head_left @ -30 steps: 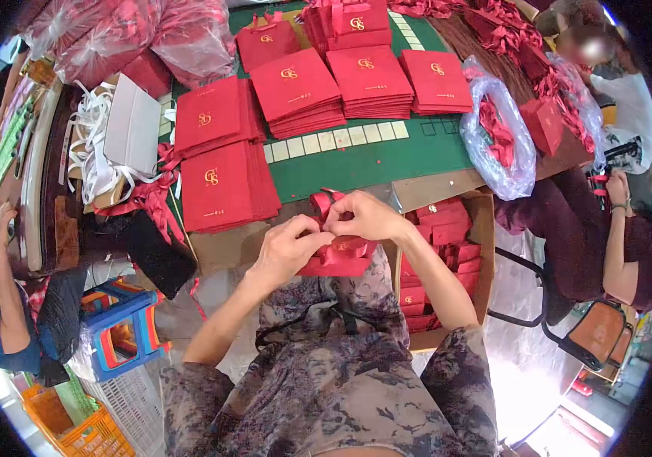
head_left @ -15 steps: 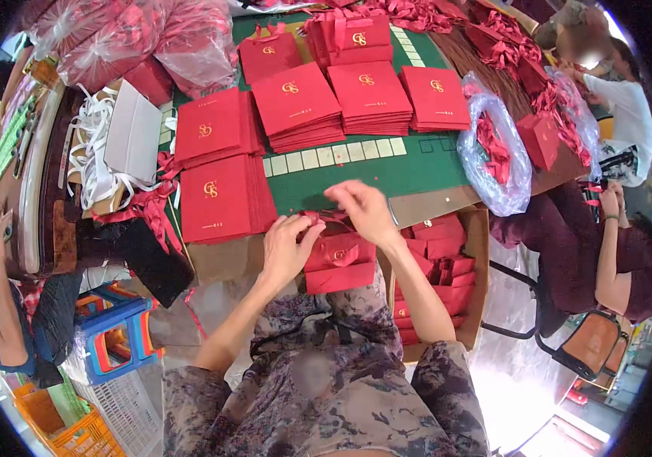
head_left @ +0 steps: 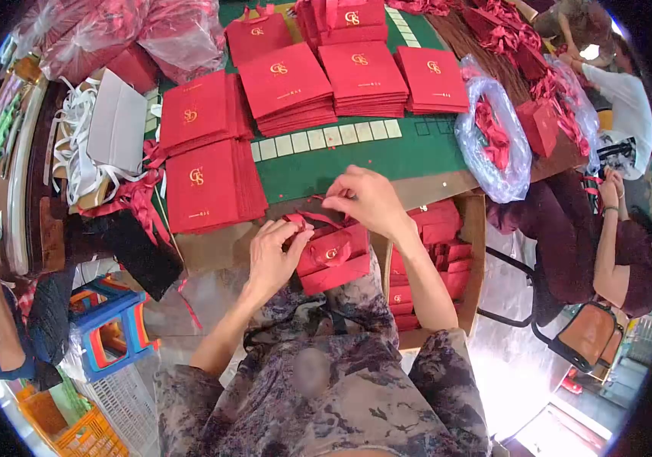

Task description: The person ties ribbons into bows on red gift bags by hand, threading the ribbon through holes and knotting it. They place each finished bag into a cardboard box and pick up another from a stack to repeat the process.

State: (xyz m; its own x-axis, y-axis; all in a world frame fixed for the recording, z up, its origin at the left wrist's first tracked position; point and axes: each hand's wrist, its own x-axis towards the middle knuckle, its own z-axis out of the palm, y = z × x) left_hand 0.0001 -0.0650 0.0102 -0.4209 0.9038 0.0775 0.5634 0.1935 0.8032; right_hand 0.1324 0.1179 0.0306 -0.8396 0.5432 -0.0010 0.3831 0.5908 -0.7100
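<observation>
A small red paper bag (head_left: 333,268) with a gold logo rests tilted at my lap, by the table's front edge. My left hand (head_left: 274,250) is closed at its upper left corner, pinching a red ribbon (head_left: 295,219) between thumb and fingers. Above the bag's right side, my right hand (head_left: 368,202) has thumb and fingertips together on another stretch of the ribbon, which runs between both hands. The exact grip of the right fingertips is partly hidden. Just beyond my hands lies a stack of flat red bags (head_left: 212,190) with gold logos.
More stacks of red bags (head_left: 284,84) stand on the green mat (head_left: 432,160). A cardboard box (head_left: 475,266) of folded red bags sits at my right. Blue plastic stools (head_left: 113,335) are at lower left. A seated person (head_left: 607,251) is on the right, another at far left.
My right hand has come down nearer the bag and pinches the ribbon, fingers closer together. The bag has tilted slightly. My view has shifted a little.
</observation>
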